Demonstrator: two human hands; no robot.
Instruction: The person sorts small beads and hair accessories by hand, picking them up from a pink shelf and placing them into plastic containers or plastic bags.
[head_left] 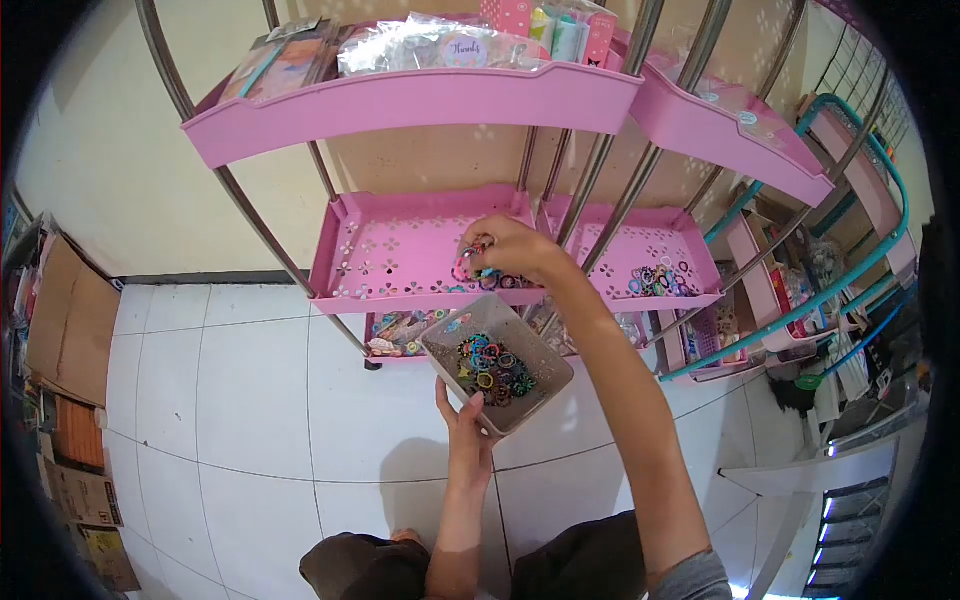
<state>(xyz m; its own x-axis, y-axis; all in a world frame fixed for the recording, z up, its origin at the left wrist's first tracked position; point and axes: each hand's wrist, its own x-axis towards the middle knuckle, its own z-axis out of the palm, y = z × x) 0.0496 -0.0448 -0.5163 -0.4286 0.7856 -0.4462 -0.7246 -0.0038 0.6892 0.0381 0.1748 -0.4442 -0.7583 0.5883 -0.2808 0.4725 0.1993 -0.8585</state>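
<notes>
My left hand [465, 425] grips a greyish plastic bin [545, 375] by its near left side, tilted in front of the cart. Inside the bin lie many small colourful hair ties [485, 365], mostly dark, with blue, yellow and pink among them. Above the front edge of the pink middle shelf [400, 215], my right hand [508, 245] is closed around a bunch of colourful hair ties [466, 262]. More of them lie just below its fingers, partly hidden by the hand.
Another heap of hair ties [662, 280] sits on the right-hand shelf. Packaged goods [440, 45] fill the pink top tray [410, 105], held by metal poles. Packets [400, 330] lie on the bottom tier. A teal-framed rack [900, 190] stands right; cardboard boxes [70, 310] line the left.
</notes>
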